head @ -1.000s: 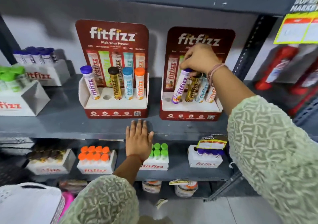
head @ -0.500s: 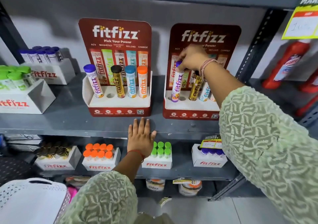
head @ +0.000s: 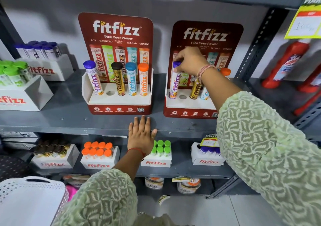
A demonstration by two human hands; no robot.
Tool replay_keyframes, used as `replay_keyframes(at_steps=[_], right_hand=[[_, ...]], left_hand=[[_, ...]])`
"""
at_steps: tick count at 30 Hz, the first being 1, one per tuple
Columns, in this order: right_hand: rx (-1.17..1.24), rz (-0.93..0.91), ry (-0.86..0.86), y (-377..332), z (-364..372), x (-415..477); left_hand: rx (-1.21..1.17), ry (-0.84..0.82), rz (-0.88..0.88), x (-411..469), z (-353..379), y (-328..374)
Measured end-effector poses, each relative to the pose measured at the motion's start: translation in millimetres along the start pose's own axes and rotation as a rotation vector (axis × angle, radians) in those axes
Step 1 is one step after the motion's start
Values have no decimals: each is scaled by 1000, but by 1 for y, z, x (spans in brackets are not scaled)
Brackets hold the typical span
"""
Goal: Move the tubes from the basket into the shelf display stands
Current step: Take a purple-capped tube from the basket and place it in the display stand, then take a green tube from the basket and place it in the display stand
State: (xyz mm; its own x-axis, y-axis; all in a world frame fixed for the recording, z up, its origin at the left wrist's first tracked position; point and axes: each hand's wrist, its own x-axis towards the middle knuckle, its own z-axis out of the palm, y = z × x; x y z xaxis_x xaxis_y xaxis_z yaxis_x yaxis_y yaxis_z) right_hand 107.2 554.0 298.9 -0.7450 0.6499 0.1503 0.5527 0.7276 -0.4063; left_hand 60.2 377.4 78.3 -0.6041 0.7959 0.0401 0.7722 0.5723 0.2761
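Note:
Two red fitfizz display stands sit on the grey shelf (head: 52, 119). The left stand (head: 119, 104) holds purple-, brown-, blue- and orange-capped tubes, with one hole bare. My right hand (head: 190, 62) pinches the cap of a purple-capped tube (head: 174, 85) standing in the leftmost slot of the right stand (head: 187, 111). Beside that tube is a bare hole, then a gold tube (head: 195, 91) and others partly hidden by my arm. My left hand (head: 141, 135) lies flat on the shelf's front edge, fingers spread, holding nothing. The white basket (head: 29, 199) is at the bottom left.
White fitfizz boxes with green-capped (head: 13, 72) and purple-capped tubes stand at the shelf's left. The lower shelf carries boxes with orange (head: 97, 149), green and purple caps. Red bottles (head: 286, 64) stand on the neighbouring rack at right. A yellow price tag hangs at the top right.
My right hand has shifted the purple-capped tube left and set it upright in the right stand's first slot. The left hand has stayed on the shelf edge.

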Motion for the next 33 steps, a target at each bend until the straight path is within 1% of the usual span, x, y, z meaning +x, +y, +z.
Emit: replay_keyframes(at_steps=[3,7,10,11,12,15,16,17,18,19,21,24,26,28,31,33], right_hand=[[-33,-7,-11,6,12,-2],[56,17,0,8,18,-3],[95,27,21,17,23,-9],[105,22,63,20,27,-14],[119,13,145,22,32,-20],[206,-19,521,17,53,-46],[251,-59,600,12,63,-56],[305,-106,631,6,75,-67],[365,-151,620,-1,90,-76],[426,-182,568,-8,107,-85],[509,-227,359,-27,146,-100],[452,-310,-55,-65,207,-119],[382,-400,-270,-97,247,-131],[350,-509,-437,-132,283,-147],[305,-600,-650,-179,327,-171],[289,-658,-760,-209,357,-188]], left_hand=[[1,0,-2,-1,0,0],[-12,18,15,0,2,-2],[-103,44,59,0,-3,-10],[-155,57,77,-1,-6,-14],[-212,68,94,-1,-10,-18],[-375,122,118,-10,-23,-32],[-399,164,102,-16,-27,-39],[-398,218,73,-25,-28,-48],[-386,279,33,-37,-28,-61],[-381,329,-14,-50,-27,-75],[-379,391,-142,-86,-19,-112],[-339,407,-408,-151,4,-167],[-322,392,-612,-196,19,-192],[-297,393,-790,-241,32,-212],[-289,369,-1023,-296,48,-231],[-260,335,-1129,-327,60,-241]])
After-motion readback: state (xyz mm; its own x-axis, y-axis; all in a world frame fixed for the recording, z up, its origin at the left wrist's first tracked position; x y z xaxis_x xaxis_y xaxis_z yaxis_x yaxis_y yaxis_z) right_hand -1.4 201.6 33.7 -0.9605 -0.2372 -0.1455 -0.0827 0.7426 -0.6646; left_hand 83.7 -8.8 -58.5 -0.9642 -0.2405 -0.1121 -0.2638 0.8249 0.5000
